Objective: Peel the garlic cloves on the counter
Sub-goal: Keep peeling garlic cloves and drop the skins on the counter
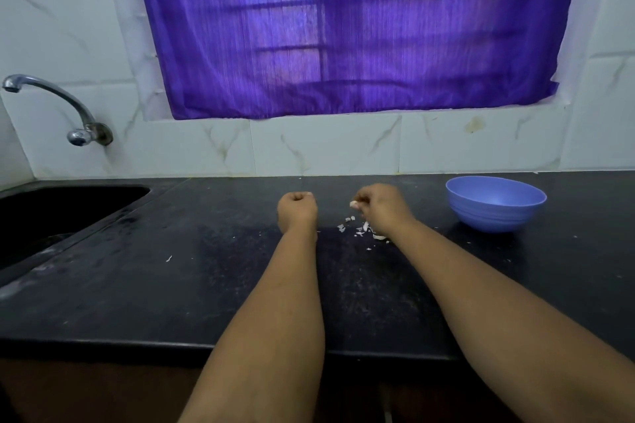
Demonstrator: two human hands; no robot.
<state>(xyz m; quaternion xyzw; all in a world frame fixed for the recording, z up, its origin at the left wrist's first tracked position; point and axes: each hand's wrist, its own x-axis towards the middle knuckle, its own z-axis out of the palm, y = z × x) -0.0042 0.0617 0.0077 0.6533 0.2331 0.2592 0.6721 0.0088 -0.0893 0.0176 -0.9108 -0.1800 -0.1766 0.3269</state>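
Both forearms reach over the front edge of the black counter (137,302). Left hand (297,208) is curled into a fist, nothing visible in it. Right hand (383,208) pinches a garlic clove (354,204) at its fingertips, clove held just above the counter. White peel scraps (360,228) lie scattered under and beside the right hand. Blue bowl (494,204) sits to the right, apart from that hand. Sink (51,213) at far left, tap (55,106) on the tiled wall, purple curtain (343,27) behind.
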